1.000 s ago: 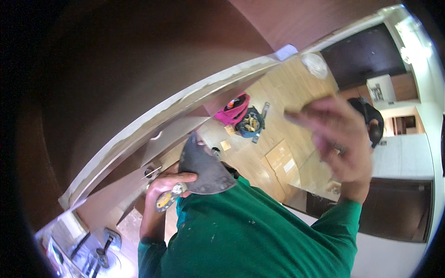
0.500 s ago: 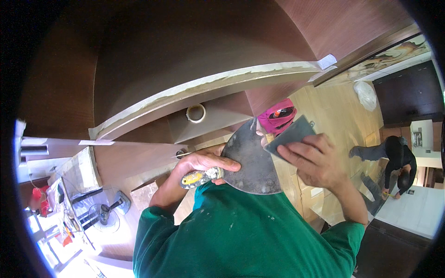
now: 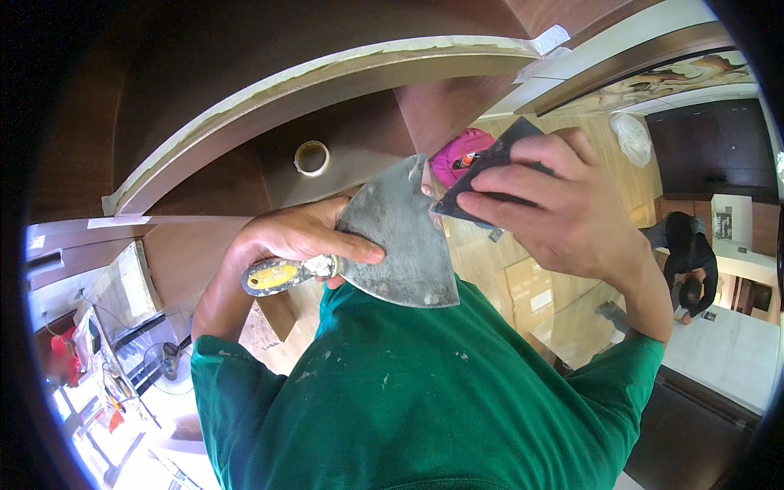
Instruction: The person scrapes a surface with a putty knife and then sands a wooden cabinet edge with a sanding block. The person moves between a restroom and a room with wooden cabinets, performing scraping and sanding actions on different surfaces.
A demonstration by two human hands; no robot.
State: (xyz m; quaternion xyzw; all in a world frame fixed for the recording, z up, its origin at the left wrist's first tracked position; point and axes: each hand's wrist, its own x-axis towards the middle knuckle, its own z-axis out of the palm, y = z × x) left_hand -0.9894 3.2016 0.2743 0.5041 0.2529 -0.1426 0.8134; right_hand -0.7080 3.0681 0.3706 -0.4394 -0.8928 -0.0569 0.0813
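My left hand (image 3: 302, 237) is closed on a wide grey-bladed putty knife (image 3: 400, 229), thumb on the blade, with the paint-spattered yellow handle lying below it. My right hand (image 3: 563, 196) grips a dark, flat rectangular piece (image 3: 516, 131), perhaps a scraper or pad, its lower corner beside the blade's upper right edge; whether they touch I cannot tell. Above them runs a curved brown cabinet edge (image 3: 327, 67) with pale masking tape along it. A tape roll (image 3: 311, 158) sits on the recessed brown surface below that edge.
At right a co-worker in black (image 3: 686, 261) bends over a white panel (image 3: 723, 367). A pink bag (image 3: 452, 151) and cardboard (image 3: 529, 286) lie on the floor. A white plastic bag (image 3: 629, 137) is further back. A fan (image 3: 167, 359) and cluttered table are at lower left.
My right hand has come from an open-looking blur at the right onto the dark piece, then moved higher. The putty knife has risen with my left hand. The view has shifted.
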